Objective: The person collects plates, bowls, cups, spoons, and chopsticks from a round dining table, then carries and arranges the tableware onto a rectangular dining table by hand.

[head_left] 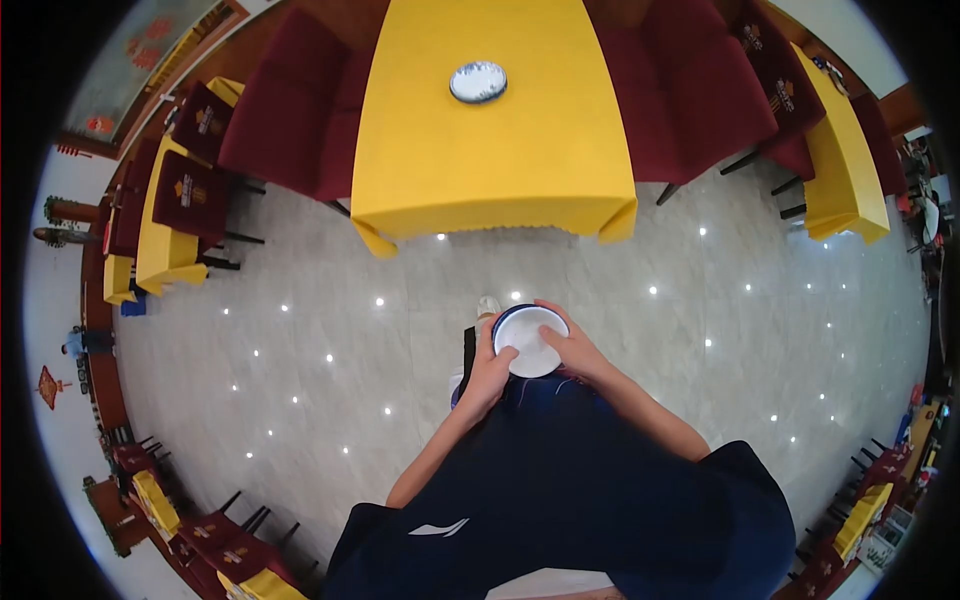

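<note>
Left hand (487, 372) and right hand (570, 343) grasp a round, smooth, white-lined bowl (527, 342), thumbs inside; ahead, a blue-patterned dish (478, 82) sits on yellow cloth (485, 155).

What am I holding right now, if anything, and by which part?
A round, ceramic-looking bowl, white inside, gripped at opposite sides by your left hand and right hand, with both thumbs over its rim.

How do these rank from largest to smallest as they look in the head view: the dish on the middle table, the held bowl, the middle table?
1. Middle table
2. Held bowl
3. Dish

The bowl is nearer the camera, so its real size against the dish is unsure.
</note>
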### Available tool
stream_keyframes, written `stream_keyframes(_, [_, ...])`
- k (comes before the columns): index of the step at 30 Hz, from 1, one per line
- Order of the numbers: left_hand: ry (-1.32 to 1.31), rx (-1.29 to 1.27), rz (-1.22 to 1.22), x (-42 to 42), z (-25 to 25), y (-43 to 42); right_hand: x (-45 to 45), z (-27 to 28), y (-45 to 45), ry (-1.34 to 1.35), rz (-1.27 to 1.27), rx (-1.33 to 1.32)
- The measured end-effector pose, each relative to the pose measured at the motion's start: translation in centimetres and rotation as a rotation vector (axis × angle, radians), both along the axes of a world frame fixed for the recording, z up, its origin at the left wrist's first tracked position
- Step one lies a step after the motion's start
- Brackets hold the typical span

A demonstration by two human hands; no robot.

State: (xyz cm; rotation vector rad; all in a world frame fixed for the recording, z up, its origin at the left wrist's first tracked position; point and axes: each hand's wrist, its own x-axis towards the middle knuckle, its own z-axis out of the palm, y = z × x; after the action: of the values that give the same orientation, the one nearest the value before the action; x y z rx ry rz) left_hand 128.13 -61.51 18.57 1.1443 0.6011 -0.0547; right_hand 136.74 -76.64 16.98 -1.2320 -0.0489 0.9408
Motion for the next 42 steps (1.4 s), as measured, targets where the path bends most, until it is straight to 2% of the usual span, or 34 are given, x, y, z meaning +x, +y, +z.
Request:
stream_keyframes(2, [0.028, 0.018, -0.009, 4.6, 0.1, 2.6, 4.5, -0.4, 2.5, -0.038, -0.023, -0.031])
stream_keyframes(4, [-0.011, -0.024, -0.050, 9.5, -2.0, 5.6, 8.9, -1.0, 5.3, -0.069, -0.055, -0.076])
stream_keyframes(6, [-0.108, 0.038, -0.022, 16.1, -4.1, 7.5, 14.3, -1.6, 7.6, -0.210, -0.221, -0.198])
stream_keyframes(7, [-0.136, 0.036, -0.027, 19.5, -5.1, 8.5, 16.9, -3.3, 8.4, -0.398, -0.248, -0.289])
stream_keyframes(11, [-0.155, -0.024, -0.001, 34.1, -7.6, 10.3, 30.0, -4.1, 11.0, -0.469, -0.304, -0.408])
stream_keyframes(14, [-0.131, -0.054, 0.113, 44.3, -10.9, 10.4, 41.2, -6.7, 12.9, -0.386, -0.357, -0.346])
stream_keyframes(17, [-0.101, -0.124, 0.461, 52.8, -16.5, 9.9, 51.2, -11.8, 14.6, -0.409, -0.288, -0.330])
stream_keyframes(20, [-0.068, -0.203, 0.780, 59.5, -17.4, 9.4, 58.8, -14.7, 16.5, -0.301, -0.147, -0.254])
stream_keyframes(21, [-0.038, -0.202, 0.795, 61.4, -17.6, 9.4, 61.0, -15.0, 17.1, -0.323, -0.081, -0.245])
stream_keyframes(23, [-0.052, -0.328, 0.909, 63.9, -18.6, 9.7, 64.4, -16.0, 17.9, -0.302, -0.003, -0.248])
stream_keyframes(28, [0.061, -0.303, 1.011, 67.6, -19.8, 11.1, 69.2, -17.8, 19.7, -0.191, 0.111, -0.177])
stream_keyframes(30, [-0.009, -0.284, 0.965, 68.0, -20.0, 11.8, 70.1, -18.6, 20.8, -0.237, 0.132, -0.173])
stream_keyframes(34, [0.016, -0.254, 0.925, 68.4, -20.3, 11.7, 71.4, -19.3, 21.1, -0.291, 0.198, -0.241])
stream_keyframes(37, [0.027, -0.233, 0.845, 68.7, -19.9, 11.8, 71.8, -19.1, 20.9, -0.308, 0.140, -0.216])
stream_keyframes(40, [0.084, -0.208, 0.767, 68.8, -19.3, 12.2, 71.8, -19.5, 20.6, -0.384, 0.148, -0.229])
stream_keyframes(42, [0.303, -0.230, 0.684, 68.1, -17.0, 12.3, 71.0, -18.8, 20.1, -0.400, 0.002, -0.300])
